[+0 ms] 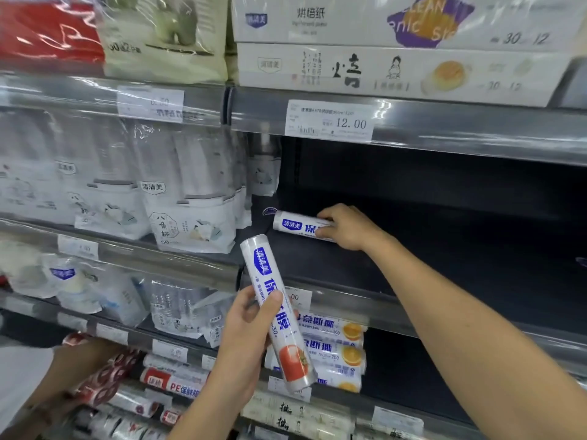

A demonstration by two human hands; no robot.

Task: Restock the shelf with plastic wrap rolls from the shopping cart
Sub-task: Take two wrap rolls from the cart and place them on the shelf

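Evidently mid-placement: the right hand (346, 228) has its grip round a shelved roll (295, 226) lying on the shelf (444, 239) below the price tag (330, 122); the left hand (251, 328) clasps a second roll (262, 268) (lower still), which should go alongside next.

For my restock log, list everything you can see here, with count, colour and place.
shelf roll: one, white with blue label, lying at left end of dark shelf
held roll: one, white, blue label, tomato print, in front of shelf edge
boxes: two, white, stacked on top shelf
price tag: one, white, rail above dark shelf
cup packs: several, clear and white, left bay
orange rolls: three, white, below dark shelf
red rolls: several, bottom left
left hand: grips held roll
right hand: grips shelf roll
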